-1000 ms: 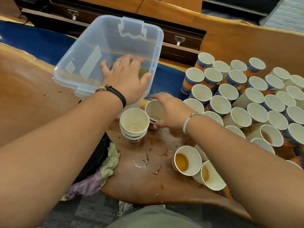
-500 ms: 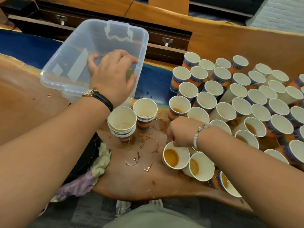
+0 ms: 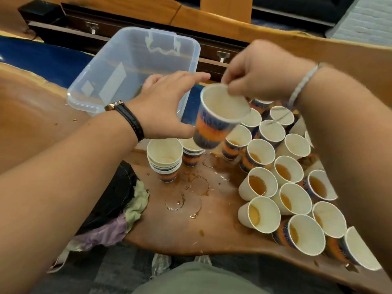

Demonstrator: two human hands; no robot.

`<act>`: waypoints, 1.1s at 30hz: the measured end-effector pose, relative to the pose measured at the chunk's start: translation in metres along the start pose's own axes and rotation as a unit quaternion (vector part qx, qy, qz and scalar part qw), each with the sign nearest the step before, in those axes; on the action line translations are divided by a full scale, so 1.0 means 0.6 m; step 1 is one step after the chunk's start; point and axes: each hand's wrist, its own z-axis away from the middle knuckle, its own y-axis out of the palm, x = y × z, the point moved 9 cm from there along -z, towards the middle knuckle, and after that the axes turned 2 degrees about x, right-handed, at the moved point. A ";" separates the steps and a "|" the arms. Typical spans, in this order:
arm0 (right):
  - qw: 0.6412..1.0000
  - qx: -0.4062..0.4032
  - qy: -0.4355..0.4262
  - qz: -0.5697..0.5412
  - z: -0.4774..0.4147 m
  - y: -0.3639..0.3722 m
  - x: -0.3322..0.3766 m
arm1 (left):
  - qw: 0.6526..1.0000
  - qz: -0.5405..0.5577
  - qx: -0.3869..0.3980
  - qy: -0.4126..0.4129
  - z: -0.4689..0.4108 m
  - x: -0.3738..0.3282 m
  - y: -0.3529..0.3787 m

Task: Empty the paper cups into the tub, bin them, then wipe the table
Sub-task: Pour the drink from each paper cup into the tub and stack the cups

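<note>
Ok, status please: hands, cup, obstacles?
Right hand pinches rim of blue-orange paper cup, above wooden table. Left hand open, between cup and clear plastic tub.

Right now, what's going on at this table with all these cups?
A person is clearing paper cups. The right hand pinches one cup by its rim, lifted off the table beside the clear tub; the left hand is open next to it. Two stacks of emptied cups stand near the tub, while many cups on the right hold brown liquid. Spill rings mark the table.
</note>
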 end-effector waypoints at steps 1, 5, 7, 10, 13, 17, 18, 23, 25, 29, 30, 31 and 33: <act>0.999 -0.031 0.001 -0.019 -0.008 -0.022 0.007 | 0.999 0.038 -0.004 0.001 -0.001 0.004 -0.002; 0.993 -0.100 -0.008 -0.067 -0.044 -0.058 0.034 | 0.957 0.274 -0.078 -0.051 0.003 0.027 -0.015; 0.989 -0.112 -0.003 -0.094 -0.061 -0.061 0.047 | 0.928 0.341 -0.135 -0.068 0.006 0.043 -0.027; 0.969 -0.118 0.039 -0.214 -0.090 -0.053 0.038 | 0.917 0.331 -0.195 -0.107 0.024 0.077 -0.050; 0.961 -0.103 0.125 -0.224 -0.121 -0.008 -0.008 | 0.912 0.293 -0.239 -0.158 0.050 0.113 -0.077; 0.985 -0.038 0.131 -0.105 -0.140 0.093 0.001 | 0.934 0.135 -0.236 -0.232 0.072 0.148 -0.108; 0.986 -0.026 0.130 -0.102 -0.144 0.118 0.009 | 0.936 0.106 -0.223 -0.250 0.073 0.157 -0.110; 0.988 -0.030 0.123 -0.085 -0.159 0.189 0.028 | 0.946 0.016 -0.158 -0.283 0.069 0.174 -0.111; 0.988 -0.043 0.122 -0.081 -0.159 0.196 0.027 | 0.948 -0.001 -0.152 -0.281 0.071 0.179 -0.111; 0.987 -0.046 0.125 -0.085 -0.158 0.202 0.023 | 0.947 -0.039 -0.139 -0.288 0.073 0.190 -0.116; 0.987 -0.047 0.126 -0.089 -0.158 0.203 0.022 | 0.945 -0.055 -0.134 -0.292 0.072 0.192 -0.119; 0.987 -0.048 0.127 -0.091 -0.158 0.205 0.021 | 0.944 -0.071 -0.128 -0.297 0.071 0.193 -0.121; 0.986 -0.050 0.130 -0.093 -0.158 0.206 0.020 | 0.940 -0.105 -0.111 -0.304 0.068 0.196 -0.122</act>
